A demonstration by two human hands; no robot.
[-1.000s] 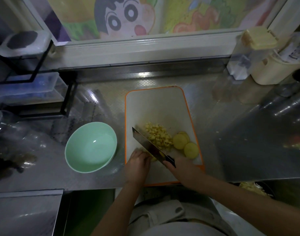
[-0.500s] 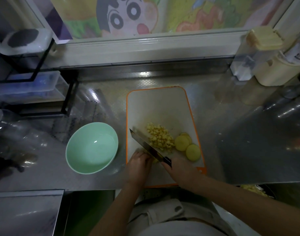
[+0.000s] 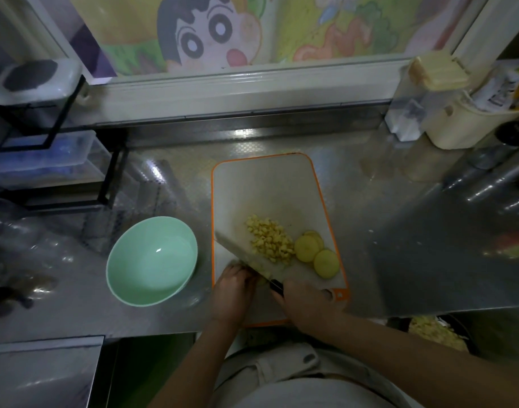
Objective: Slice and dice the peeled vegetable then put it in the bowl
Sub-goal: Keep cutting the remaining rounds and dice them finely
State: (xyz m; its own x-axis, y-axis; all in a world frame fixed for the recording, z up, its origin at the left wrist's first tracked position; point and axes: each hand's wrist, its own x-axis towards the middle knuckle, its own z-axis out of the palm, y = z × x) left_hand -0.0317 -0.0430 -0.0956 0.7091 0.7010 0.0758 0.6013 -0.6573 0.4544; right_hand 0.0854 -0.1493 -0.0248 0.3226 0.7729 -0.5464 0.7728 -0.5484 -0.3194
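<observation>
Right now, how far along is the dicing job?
Done: a pile of dice lies on the board. In hand: the right hand grips the knife, its blade down beside the left hand, which holds a piece. Left: the round slices are uncut, and the bowl is empty, so nothing is transferred yet.

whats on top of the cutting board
A pile of diced pieces, a few round slices, and the knife, gripped by the right hand. The left hand covers most of the piece being cut, so its shape cannot be seen.
</observation>
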